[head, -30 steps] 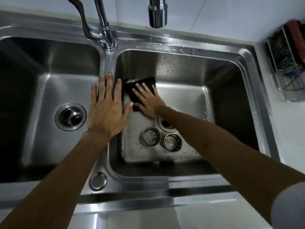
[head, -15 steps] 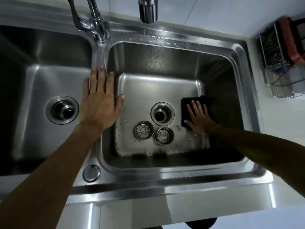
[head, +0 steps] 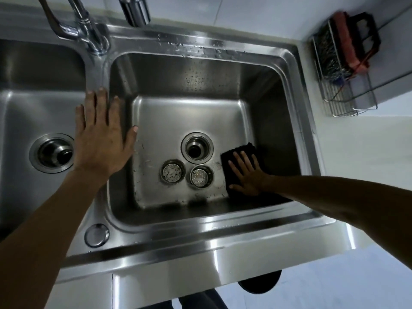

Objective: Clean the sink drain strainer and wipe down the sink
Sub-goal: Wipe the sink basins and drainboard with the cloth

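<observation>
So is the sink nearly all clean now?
Not yet. Done: both strainers are out of the open drain. In hand: the right hand presses a black cloth on the basin floor. Left: droplets dot the back wall; the strainers still show specks.

Double sink [head: 200,237] set in the bench, with both hands at its right basin.

The faucet [head: 89,34] stands at the back edge over the divider between the basins. The left hand [head: 102,139] lies flat on that divider. In the right basin, the open drain [head: 197,147] sits mid-floor; two strainers [head: 173,170] [head: 201,176] rest side by side just in front of it. The right hand [head: 247,175] presses a cloth [head: 236,161] flat on the floor by the right wall, just right of the drain. The left basin's drain [head: 52,152] lies left of the divider. A wire rack [head: 343,85] sits near the bench's back right corner.
</observation>
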### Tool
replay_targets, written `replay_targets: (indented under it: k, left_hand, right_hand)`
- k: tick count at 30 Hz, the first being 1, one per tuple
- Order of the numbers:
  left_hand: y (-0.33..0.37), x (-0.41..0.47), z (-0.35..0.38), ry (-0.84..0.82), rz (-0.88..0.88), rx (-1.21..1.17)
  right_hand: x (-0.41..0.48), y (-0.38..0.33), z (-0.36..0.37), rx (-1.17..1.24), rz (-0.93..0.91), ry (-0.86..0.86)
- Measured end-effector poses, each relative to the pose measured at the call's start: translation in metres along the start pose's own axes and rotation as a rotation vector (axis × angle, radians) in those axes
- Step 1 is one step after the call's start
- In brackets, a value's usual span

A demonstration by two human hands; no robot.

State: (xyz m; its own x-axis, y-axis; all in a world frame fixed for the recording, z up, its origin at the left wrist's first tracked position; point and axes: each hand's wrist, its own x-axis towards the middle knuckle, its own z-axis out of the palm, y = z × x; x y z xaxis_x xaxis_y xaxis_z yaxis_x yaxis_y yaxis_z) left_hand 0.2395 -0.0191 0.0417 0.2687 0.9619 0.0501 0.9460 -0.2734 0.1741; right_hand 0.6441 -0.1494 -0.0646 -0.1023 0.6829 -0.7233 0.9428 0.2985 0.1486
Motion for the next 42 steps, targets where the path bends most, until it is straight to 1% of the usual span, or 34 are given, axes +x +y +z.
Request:
replay_targets:
  k: [3,7,9,12,15,17,20,22,24,26,30,32,34,36,38,40,42]
  left_hand:
    - [-0.002,0.001,0.004,0.029,0.004,0.002]
    - [-0.004,0.001,0.008,0.059,0.014,-0.008]
    - [-0.005,0.000,0.008,0.063,0.012,-0.013]
    - [-0.006,0.001,0.008,0.057,0.007,-0.019]
    - [-0.005,0.002,0.007,0.038,0.000,-0.034]
    - [-0.005,0.000,0.006,0.026,0.007,-0.040]
    - [-0.004,-0.001,0.004,0.025,0.007,-0.038]
    - [-0.004,0.001,0.003,0.028,0.010,-0.038]
    - [-0.005,0.001,0.003,0.031,0.013,-0.036]
    - [-0.004,0.001,0.002,0.025,0.014,-0.031]
    - [-0.002,0.000,0.000,0.002,0.004,-0.036]
    - [-0.001,0.001,-0.001,0.007,0.001,-0.035]
    - [-0.002,0.001,-0.002,0.004,0.001,-0.030]
    - [-0.002,0.001,-0.001,0.000,0.000,-0.031]
    - [-0.001,0.000,0.000,0.004,0.000,-0.033]
    - [0.000,0.000,0.000,0.011,-0.005,-0.026]
    - [0.000,0.001,0.001,0.004,-0.014,-0.023]
  right_hand:
    - [0.025,0.011,-0.022,0.004,0.090,0.119]
    - [0.073,0.028,-0.072,0.095,0.160,0.214]
    - [0.077,0.027,-0.075,0.125,0.172,0.279]
    - [0.067,0.014,-0.062,0.252,0.202,0.349]
    - [0.058,0.015,-0.056,0.353,0.181,0.410]
    - [0.050,0.020,-0.051,0.332,0.188,0.409]
    - [0.048,0.022,-0.048,0.173,0.276,0.389]
    - [0.054,0.019,-0.057,0.161,0.325,0.411]
    - [0.057,0.017,-0.074,0.183,0.329,0.513]
    - [0.049,0.022,-0.096,0.230,0.294,0.664]
    - [0.026,0.053,-0.149,0.232,0.246,0.934]
    - [0.017,0.072,-0.177,0.266,0.271,1.019]
    - [0.015,0.088,-0.202,0.263,0.323,1.068]
    - [0.019,0.101,-0.221,0.228,0.349,1.056]
    - [0.029,0.106,-0.229,0.209,0.323,0.980]
    - [0.042,0.097,-0.229,0.272,0.314,0.900]
    - [0.056,0.077,-0.225,0.356,0.351,0.898]
